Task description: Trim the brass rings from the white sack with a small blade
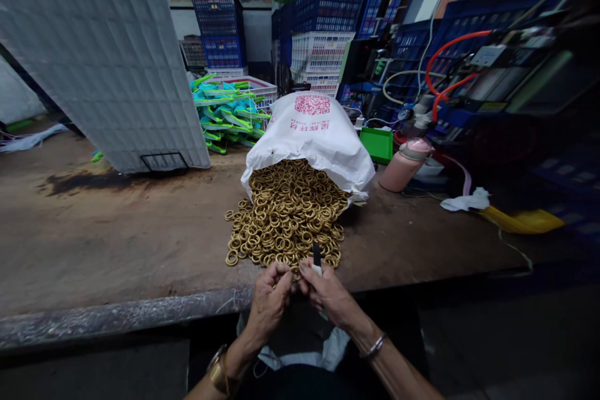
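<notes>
A heap of several brass rings (285, 215) spills from a white sack (313, 134) lying open on the brown workbench (117, 231). At the near edge of the heap, my left hand (269, 300) is closed in a pinch, its fingertips against the rings; what it holds is too small to make out. My right hand (328, 294) is closed round a thin dark strip with a white end (317, 259) that sticks up from its fingers. The two hands touch at the fingertips. A watch sits on the left wrist, a bracelet on the right.
A grey gridded panel (103, 50) leans at the back left. Teal and green plastic parts (225, 112) fill a white crate behind it. A pink bottle (404, 165), a green box (377, 144), stacked blue and white crates (323, 19) and a machine with red hoses (450, 69) stand at the right.
</notes>
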